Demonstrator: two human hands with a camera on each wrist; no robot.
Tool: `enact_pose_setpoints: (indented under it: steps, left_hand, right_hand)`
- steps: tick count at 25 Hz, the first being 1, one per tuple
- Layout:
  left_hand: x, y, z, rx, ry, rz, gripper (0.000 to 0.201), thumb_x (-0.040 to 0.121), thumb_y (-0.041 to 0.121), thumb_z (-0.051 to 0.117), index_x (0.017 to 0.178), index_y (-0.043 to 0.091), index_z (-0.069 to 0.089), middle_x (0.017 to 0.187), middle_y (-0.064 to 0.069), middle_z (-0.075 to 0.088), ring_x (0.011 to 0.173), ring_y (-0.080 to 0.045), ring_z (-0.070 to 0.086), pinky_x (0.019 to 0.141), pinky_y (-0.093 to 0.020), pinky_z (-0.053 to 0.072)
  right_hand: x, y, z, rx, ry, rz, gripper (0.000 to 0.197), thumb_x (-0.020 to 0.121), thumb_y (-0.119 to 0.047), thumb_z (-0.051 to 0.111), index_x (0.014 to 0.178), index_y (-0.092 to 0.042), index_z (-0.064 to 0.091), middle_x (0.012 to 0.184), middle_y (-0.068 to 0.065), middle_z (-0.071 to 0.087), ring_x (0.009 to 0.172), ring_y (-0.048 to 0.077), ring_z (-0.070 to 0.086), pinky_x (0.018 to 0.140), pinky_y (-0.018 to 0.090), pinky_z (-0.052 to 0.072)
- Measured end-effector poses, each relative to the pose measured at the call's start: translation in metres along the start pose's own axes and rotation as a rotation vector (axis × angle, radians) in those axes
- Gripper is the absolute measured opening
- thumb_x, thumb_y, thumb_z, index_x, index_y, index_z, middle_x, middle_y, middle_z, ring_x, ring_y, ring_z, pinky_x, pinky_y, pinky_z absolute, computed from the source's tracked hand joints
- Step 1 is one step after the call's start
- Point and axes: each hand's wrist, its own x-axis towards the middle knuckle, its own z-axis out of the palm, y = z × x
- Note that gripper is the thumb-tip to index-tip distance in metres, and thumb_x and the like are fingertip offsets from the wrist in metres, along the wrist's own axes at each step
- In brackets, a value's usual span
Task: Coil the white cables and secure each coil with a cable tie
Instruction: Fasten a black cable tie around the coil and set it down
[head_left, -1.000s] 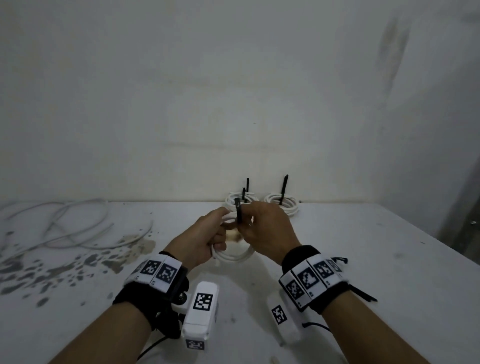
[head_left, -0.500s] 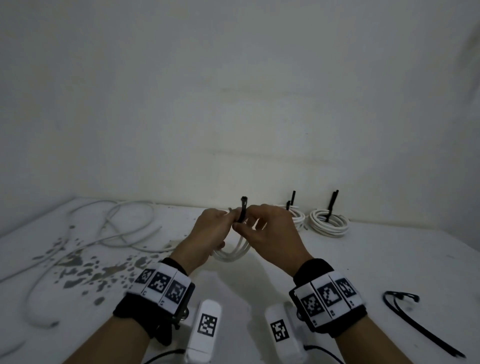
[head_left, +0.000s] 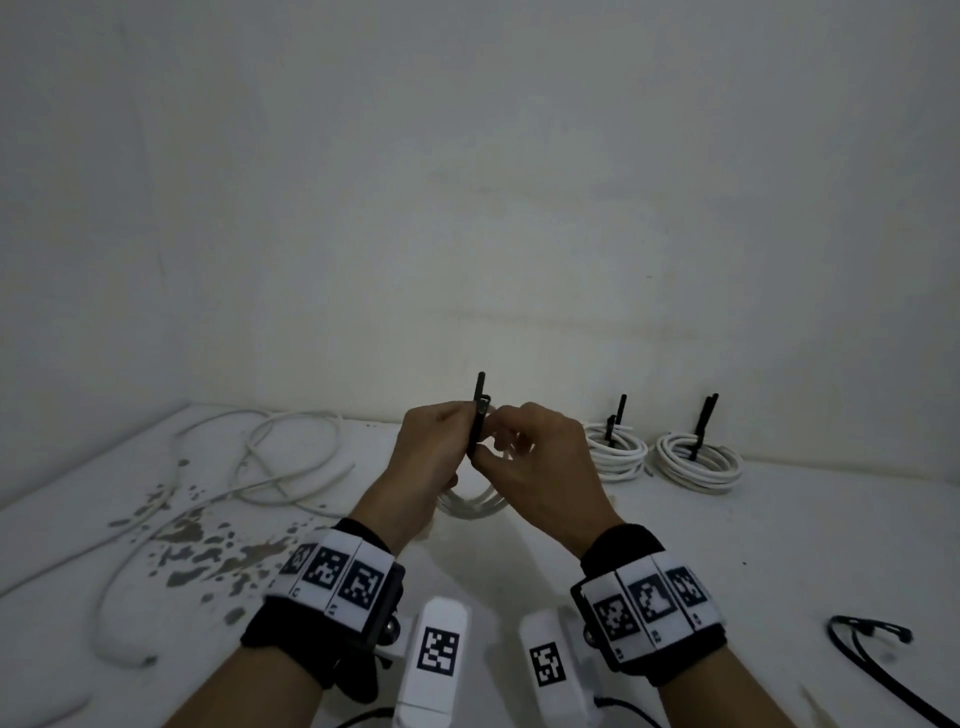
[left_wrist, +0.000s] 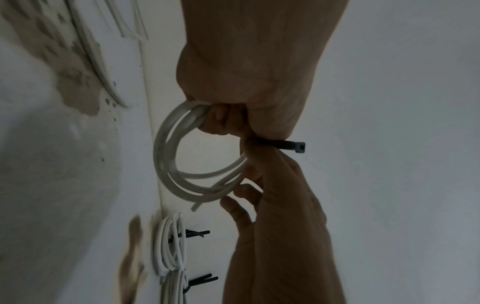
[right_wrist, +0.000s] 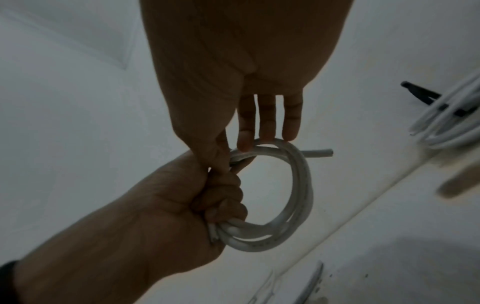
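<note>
Both hands are up over the white table (head_left: 727, 545) now, a touch higher against the wall than half a second ago, and the black cable tie (head_left: 479, 415) stands taller between them, its tip poking well above the knuckles where earlier only a short stub showed. The left hand (head_left: 428, 457) has its fingers curled tight round the white coil (left_wrist: 176, 164), bunching the loops in its fist. The right hand (head_left: 540, 467) pinches the tie with thumb and forefinger, its other fingers lying straight along the coil's rim in the right wrist view. The tie's square head (left_wrist: 298, 146) juts out between the two hands.

Two tied coils (head_left: 698, 462) still sit by the back wall, loose cable (head_left: 291, 457) still sprawls at far left, a spare tie (head_left: 872, 654) lies at right.

Hard to say whether the tie's tail is threaded through its head; the fingers cover that spot. The coil's upper part is hidden behind the hands in the head view
</note>
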Motion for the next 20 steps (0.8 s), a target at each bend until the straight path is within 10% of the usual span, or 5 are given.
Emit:
enact_pose_setpoints:
  steps: [12, 15, 16, 17, 20]
  left_hand:
    - [0.010, -0.011, -0.009, -0.114, 0.144, -0.030, 0.016, 0.088, 0.028, 0.065, 0.094, 0.025, 0.079, 0.076, -0.006, 0.071, 0.061, -0.016, 0.043, 0.046, -0.024, 0.034]
    - [0.007, -0.005, -0.011, -0.069, 0.112, 0.078, 0.020, 0.092, 0.024, 0.064, 0.100, 0.013, 0.078, 0.087, 0.017, 0.036, 0.068, 0.001, 0.023, 0.042, -0.018, 0.031]
    - [0.007, -0.003, -0.010, -0.025, 0.081, 0.148, 0.020, 0.094, 0.023, 0.062, 0.102, 0.013, 0.078, 0.077, -0.002, 0.064, 0.056, 0.003, 0.025, 0.043, -0.015, 0.033]
    - [0.006, -0.001, -0.010, 0.035, 0.049, 0.227, 0.020, 0.095, 0.022, 0.061, 0.103, 0.015, 0.078, 0.082, 0.003, 0.067, 0.091, -0.001, 0.039, 0.047, -0.012, 0.038]
    - [0.005, 0.001, -0.010, 0.233, -0.009, 0.418, 0.021, 0.095, 0.022, 0.060, 0.105, 0.018, 0.078, 0.091, 0.006, 0.077, 0.089, 0.001, 0.070, 0.076, -0.015, 0.051]
  right_hand:
    - [0.002, -0.016, -0.019, 0.133, -0.159, -0.030, 0.009, 0.085, -0.022, 0.077, 0.078, -0.020, 0.074, 0.075, -0.021, 0.067, 0.072, 0.005, 0.065, 0.061, 0.009, 0.042]
    - [0.008, -0.018, -0.023, 0.243, -0.055, 0.097, 0.013, 0.088, -0.022, 0.074, 0.079, -0.014, 0.072, 0.078, -0.012, 0.072, 0.070, 0.006, 0.068, 0.062, 0.014, 0.048]
    - [0.011, -0.017, -0.024, 0.277, 0.007, 0.164, 0.014, 0.089, -0.024, 0.072, 0.079, -0.014, 0.071, 0.078, -0.008, 0.073, 0.071, 0.008, 0.070, 0.066, 0.024, 0.054]
    - [0.013, -0.016, -0.024, 0.285, 0.063, 0.225, 0.014, 0.090, -0.025, 0.070, 0.080, -0.014, 0.070, 0.079, -0.005, 0.074, 0.073, 0.011, 0.071, 0.071, 0.032, 0.058]
    - [0.014, -0.012, -0.021, 0.243, 0.117, 0.322, 0.010, 0.092, -0.023, 0.064, 0.097, -0.016, 0.069, 0.078, 0.000, 0.074, 0.075, 0.016, 0.072, 0.078, 0.042, 0.059]
